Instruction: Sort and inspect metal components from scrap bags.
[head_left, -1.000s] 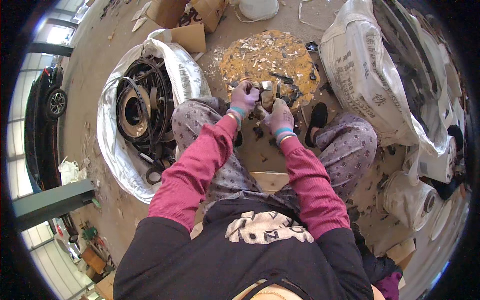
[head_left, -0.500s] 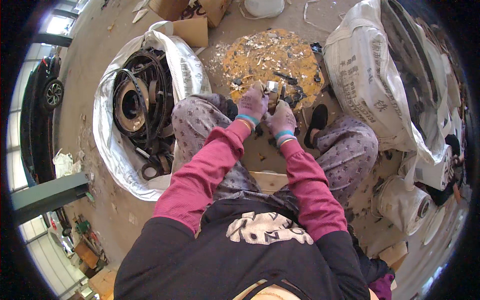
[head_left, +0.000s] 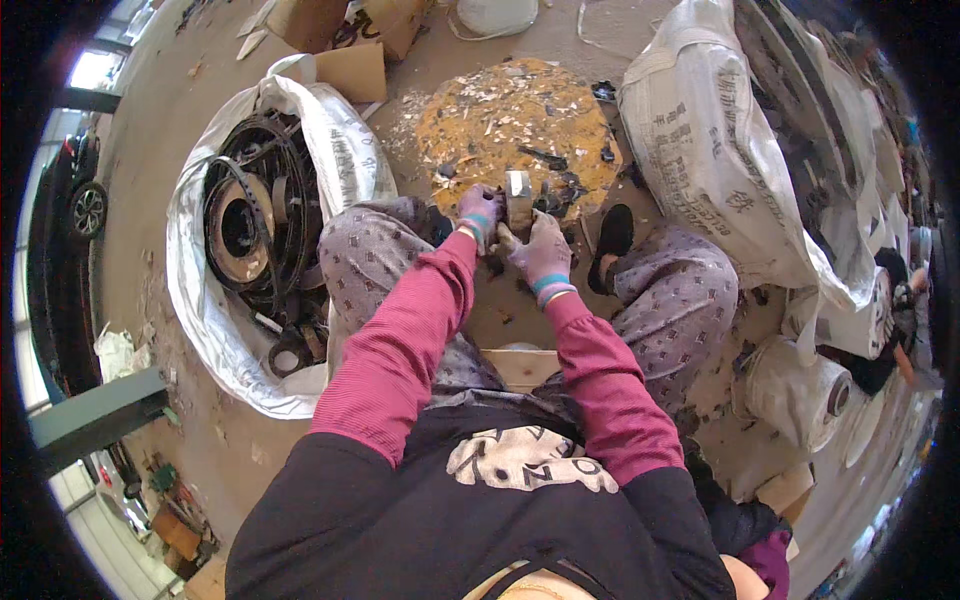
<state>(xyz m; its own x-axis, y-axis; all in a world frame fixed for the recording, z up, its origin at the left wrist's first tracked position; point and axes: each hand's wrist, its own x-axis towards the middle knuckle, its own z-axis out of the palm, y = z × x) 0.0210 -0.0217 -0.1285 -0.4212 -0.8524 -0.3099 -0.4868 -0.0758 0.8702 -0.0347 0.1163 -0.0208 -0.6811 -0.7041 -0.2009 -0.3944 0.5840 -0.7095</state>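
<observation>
Between my gloved hands a thick metal ring or band (head_left: 518, 203), bright on top and brownish on its side, stands at the near edge of a round orange surface (head_left: 470, 110). My right hand (head_left: 543, 250) grips its near right side, thumb toward me. Close against its left side, my left hand (head_left: 480, 210) has its fingers curled beside something dark; what they hold is too small to make out. Dark broken bits (head_left: 545, 158) and pale chips litter the orange surface just beyond.
To the left, an open white woven sack (head_left: 185, 270) holds black rings and round metal parts (head_left: 240, 225). A full white sack (head_left: 690, 140) leans at the right. Cardboard boxes (head_left: 350, 72) and a white container (head_left: 497, 14) stand at the back. Another person's arm (head_left: 903, 362) shows far right.
My left hand has shifted left along the ring's side and turned. My right hand has come lower and nearer me. The ring now shows more of its side, and the whole view has shifted slightly.
</observation>
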